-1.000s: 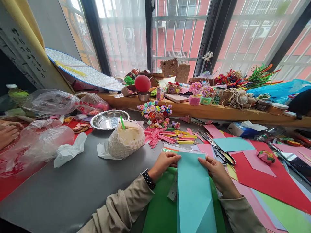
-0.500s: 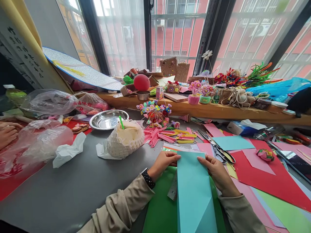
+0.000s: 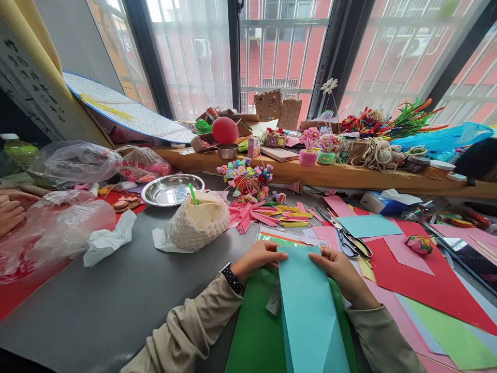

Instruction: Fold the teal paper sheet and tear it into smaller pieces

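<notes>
A sheet of light-blue paper [image 3: 308,305], folded lengthwise with a diagonal crease low on its right side, is held by its far end. My left hand [image 3: 261,257] pinches the far left corner between thumb and fingers. At the far right corner, my right hand [image 3: 337,267] grips the same sheet, thumb on top. Under the paper lies a dark green sheet [image 3: 248,331], and a metal ruler [image 3: 274,300] shows partly beside the blue sheet's left edge. Just beyond the hands is a clear plastic packet of coloured paper [image 3: 279,235].
Black-handled scissors [image 3: 351,241] lie right of my hands, among red paper [image 3: 404,269] and other coloured sheets. A wrapped coconut [image 3: 202,217] with a green straw and a steel plate [image 3: 173,190] stand left. Another person's hand [image 3: 11,210] shows at the far left.
Both hands and the far end of the blue paper have shifted slightly left. The pinching grip at both corners stays the same. The whole view has shifted a little.
</notes>
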Demonstrator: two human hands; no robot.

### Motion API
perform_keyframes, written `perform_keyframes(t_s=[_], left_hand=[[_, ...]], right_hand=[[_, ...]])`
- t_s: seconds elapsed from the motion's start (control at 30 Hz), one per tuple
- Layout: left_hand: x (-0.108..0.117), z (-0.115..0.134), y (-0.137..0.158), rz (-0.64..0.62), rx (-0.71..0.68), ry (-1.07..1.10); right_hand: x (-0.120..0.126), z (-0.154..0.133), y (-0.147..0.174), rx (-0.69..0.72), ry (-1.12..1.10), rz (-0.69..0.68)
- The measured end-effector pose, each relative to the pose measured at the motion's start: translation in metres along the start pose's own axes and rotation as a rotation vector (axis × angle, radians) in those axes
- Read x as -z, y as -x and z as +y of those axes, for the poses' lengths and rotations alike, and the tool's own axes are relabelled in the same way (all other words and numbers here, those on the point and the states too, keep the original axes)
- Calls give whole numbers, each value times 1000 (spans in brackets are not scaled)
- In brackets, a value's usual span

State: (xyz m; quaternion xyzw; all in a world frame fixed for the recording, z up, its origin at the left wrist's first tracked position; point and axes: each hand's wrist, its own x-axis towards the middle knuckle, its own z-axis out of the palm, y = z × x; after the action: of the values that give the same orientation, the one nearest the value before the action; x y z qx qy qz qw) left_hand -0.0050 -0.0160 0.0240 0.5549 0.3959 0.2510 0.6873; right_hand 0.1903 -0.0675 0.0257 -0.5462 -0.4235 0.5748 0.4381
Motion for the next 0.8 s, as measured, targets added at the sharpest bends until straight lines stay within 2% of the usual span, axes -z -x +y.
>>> perform_keyframes(t_s=[0.13,0.27,0.67,0.8], left_hand=[[3,1,0,-39,23,-85],[4,0,-2,-51,13,-125],[9,0,-2,-32,-4,-140],[9,-1,-2,-60,21,-186]], right_hand=[[-1,0,1,39,73,-25],[-1,0,2,17,56,-82],[1,0,1,50,64,-7],[1,3,0,59,92,-33]])
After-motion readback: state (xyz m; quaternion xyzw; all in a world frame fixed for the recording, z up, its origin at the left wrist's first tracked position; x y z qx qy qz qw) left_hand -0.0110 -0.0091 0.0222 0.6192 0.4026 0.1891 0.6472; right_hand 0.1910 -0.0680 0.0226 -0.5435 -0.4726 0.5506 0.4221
